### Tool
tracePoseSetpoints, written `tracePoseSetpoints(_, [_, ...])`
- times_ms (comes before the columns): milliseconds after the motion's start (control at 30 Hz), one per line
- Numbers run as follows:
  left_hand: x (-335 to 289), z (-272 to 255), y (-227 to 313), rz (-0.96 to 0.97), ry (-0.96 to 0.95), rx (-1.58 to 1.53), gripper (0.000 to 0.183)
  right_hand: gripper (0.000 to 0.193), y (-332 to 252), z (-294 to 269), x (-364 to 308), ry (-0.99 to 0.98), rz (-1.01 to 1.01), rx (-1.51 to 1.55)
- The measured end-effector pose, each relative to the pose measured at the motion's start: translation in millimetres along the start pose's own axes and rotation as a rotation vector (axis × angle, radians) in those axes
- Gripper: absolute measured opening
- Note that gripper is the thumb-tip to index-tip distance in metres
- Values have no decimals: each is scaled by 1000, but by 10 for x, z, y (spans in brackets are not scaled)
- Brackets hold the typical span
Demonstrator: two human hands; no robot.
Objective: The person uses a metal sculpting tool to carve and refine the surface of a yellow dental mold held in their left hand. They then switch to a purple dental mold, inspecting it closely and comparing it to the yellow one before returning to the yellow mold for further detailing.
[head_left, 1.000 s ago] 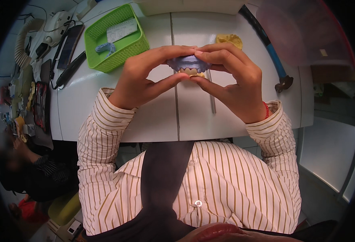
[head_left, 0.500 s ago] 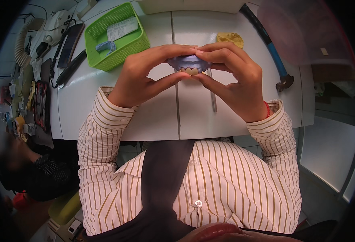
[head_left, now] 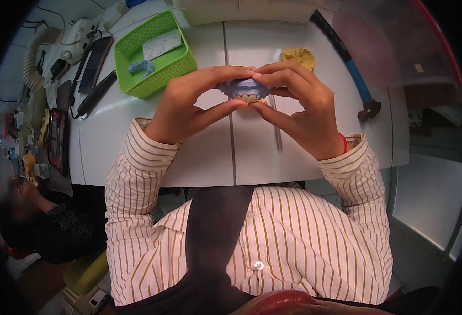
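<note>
Purple and pale at its teeth, a dental model (head_left: 245, 88) is held up over the white worktop (head_left: 194, 163), pinched between the left hand (head_left: 181, 107) and the right hand (head_left: 307, 102), fingers on top and thumbs beneath. Just beyond the right hand lies a yellow cast (head_left: 298, 58); a green basket (head_left: 162, 80) stands near the left hand, a hammer (head_left: 354, 73) farther right.
</note>
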State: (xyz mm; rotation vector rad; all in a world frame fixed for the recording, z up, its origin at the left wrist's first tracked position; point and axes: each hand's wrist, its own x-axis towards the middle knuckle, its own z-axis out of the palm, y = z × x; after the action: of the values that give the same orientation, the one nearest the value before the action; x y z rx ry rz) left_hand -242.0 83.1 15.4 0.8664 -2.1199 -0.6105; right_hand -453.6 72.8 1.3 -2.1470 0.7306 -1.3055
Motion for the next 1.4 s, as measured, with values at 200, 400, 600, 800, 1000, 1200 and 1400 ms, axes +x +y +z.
tracePoseSetpoints(200, [-13,-31,-15,-18,-69,-8,43,29,6,4,-5,-2,-1,-17])
tracePoseSetpoints(400, [-2,-13,8,-18,-33,5,42,27,-23,9,-11,-15,97,82])
tracePoseSetpoints(600, [-26,-64,22,-42,-96,-10,50,27,-53,-3,-9,-30,188,174])
tracePoseSetpoints(800, [-40,-82,11,-21,-109,-18,49,28,-33,1,-9,-40,229,253])
tracePoseSetpoints(1000, [-44,-70,16,-22,-82,-2,42,28,-35,-7,-25,-60,273,292])
tracePoseSetpoints(1200, [-37,-81,37,-65,-102,-30,41,28,-13,-9,-37,-62,301,308])
tracePoseSetpoints(1400, [-26,-60,104,-247,-119,-205,43,24,-16,-23,-31,-84,427,340])
